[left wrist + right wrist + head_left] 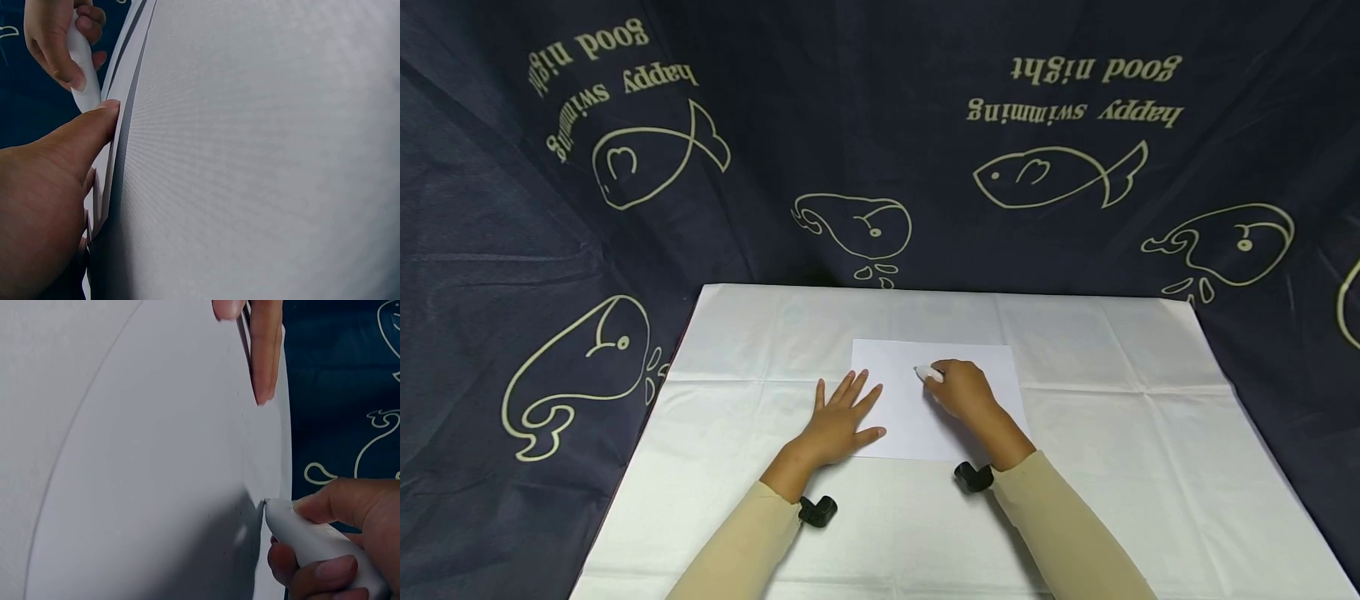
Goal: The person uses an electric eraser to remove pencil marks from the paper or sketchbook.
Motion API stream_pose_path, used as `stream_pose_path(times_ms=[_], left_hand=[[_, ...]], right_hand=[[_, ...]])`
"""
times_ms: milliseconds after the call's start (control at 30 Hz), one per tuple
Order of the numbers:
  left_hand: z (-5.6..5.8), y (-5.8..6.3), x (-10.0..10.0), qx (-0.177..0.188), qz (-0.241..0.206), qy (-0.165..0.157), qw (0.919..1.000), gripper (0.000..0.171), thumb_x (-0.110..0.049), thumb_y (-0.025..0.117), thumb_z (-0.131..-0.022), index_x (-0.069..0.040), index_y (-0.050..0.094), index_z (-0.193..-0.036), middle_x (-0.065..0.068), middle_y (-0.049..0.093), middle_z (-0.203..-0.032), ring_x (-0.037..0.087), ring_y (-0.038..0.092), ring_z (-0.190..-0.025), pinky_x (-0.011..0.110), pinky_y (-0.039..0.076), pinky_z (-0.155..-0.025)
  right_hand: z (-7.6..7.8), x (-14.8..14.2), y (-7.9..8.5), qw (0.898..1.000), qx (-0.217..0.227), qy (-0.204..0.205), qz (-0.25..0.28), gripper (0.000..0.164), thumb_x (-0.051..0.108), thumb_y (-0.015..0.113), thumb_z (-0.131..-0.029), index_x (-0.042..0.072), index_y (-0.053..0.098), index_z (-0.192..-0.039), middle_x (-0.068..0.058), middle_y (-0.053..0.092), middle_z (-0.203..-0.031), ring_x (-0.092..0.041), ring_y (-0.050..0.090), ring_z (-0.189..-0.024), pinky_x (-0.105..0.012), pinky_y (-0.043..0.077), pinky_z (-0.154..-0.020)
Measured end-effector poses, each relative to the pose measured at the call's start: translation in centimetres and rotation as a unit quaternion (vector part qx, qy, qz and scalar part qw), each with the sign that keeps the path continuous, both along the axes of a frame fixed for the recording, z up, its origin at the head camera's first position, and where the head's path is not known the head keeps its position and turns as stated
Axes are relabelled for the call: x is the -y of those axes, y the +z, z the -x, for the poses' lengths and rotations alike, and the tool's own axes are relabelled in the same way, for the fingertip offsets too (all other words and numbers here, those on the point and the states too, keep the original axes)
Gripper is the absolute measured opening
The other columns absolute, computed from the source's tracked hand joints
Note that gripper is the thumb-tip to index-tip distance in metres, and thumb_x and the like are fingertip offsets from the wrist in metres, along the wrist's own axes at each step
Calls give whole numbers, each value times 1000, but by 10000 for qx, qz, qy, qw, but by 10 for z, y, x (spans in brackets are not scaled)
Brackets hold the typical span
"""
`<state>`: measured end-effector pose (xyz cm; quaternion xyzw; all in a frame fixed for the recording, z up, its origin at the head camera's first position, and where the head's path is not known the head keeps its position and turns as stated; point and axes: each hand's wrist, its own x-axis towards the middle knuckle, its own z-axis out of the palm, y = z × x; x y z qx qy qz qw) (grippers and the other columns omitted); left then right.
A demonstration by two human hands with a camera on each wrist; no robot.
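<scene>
A white sheet of paper (917, 433) lies on the white-covered table. My left hand (835, 429) rests with spread fingers on the sheet's left edge; its thumb (94, 134) shows large in the left wrist view. Over the upper middle of the sheet, my right hand (964, 390) grips a white, rounded tool (319, 540) with a small dark tip. That tip points up and left in the head view and meets the paper or is just above it; I cannot tell which. The tool's exact kind is unclear. No mark on the paper is plain to see.
A creased white cloth (1135, 433) covers the table. Behind and beside it hangs a dark blue fabric (940, 250) printed with fish, whales and words. Each wrist carries a small black camera, one on the left (817, 511) and one on the right (973, 477).
</scene>
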<state>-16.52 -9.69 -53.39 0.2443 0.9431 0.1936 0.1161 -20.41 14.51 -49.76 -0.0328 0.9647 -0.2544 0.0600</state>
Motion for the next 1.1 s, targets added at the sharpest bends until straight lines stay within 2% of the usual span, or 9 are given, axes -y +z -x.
stream_pose_path(times_ms=[167, 467, 733, 800, 1000, 1100], left_hand=[[0, 0, 0, -15, 38, -6, 10000, 74, -55, 52, -101, -21, 27, -162, 8, 8, -172, 31, 4, -160, 71, -5, -120], [0, 1, 0, 14, 22, -2, 10000, 73, -54, 52, -101, -22, 27, -162, 8, 7, -172, 30, 3, -160, 71, -6, -120], [0, 0, 1, -28, -15, 7, 10000, 73, -54, 53, -100, -20, 29, -161, 9, 9, -172, 32, 5, -160, 72, -5, -120], [0, -1, 1, -47, -26, 12, 10000, 73, -54, 54, -100, -20, 30, -161, 10, 10, -172, 32, 6, -160, 71, -5, -120], [-2, 0, 3, -24, -14, 39, 10000, 73, -54, 54, -100, -20, 30, -161, 10, 10, -172, 31, 6, -160, 72, -5, -120], [-2, 1, 6, -6, -17, 90, 10000, 73, -53, 55, -100, -20, 31, -160, 10, 10, -172, 32, 6, -160, 72, -5, -120]], right_hand=[[1, -1, -1, 9999, 59, 81, 31, 33, 24, 65, -94, 6, 74, -120, -13, 77, -98, -26, 66, -83, -44, 54, -81], [1, -2, -1, 9999, -124, -68, -6, 33, 22, 64, -93, 5, 74, -119, -17, 77, -106, -29, 67, -87, -46, 54, -81], [-1, -6, -1, 9998, -52, -155, 118, 37, 25, 62, -94, 5, 71, -124, -18, 75, -113, -31, 68, -94, -48, 54, -85], [-2, -8, -2, 9996, -19, -207, 187, 38, 26, 62, -95, 5, 70, -126, -18, 75, -111, -29, 68, -90, -47, 55, -83], [-4, -14, -2, 9982, 129, -242, 538, 41, 29, 65, -97, 6, 67, -131, -8, 75, -78, -15, 64, -61, -32, 50, -64], [-6, -16, -2, 9972, 170, -230, 691, 42, 30, 65, -98, 7, 66, -133, -7, 73, -79, -12, 60, -58, -28, 46, -59]])
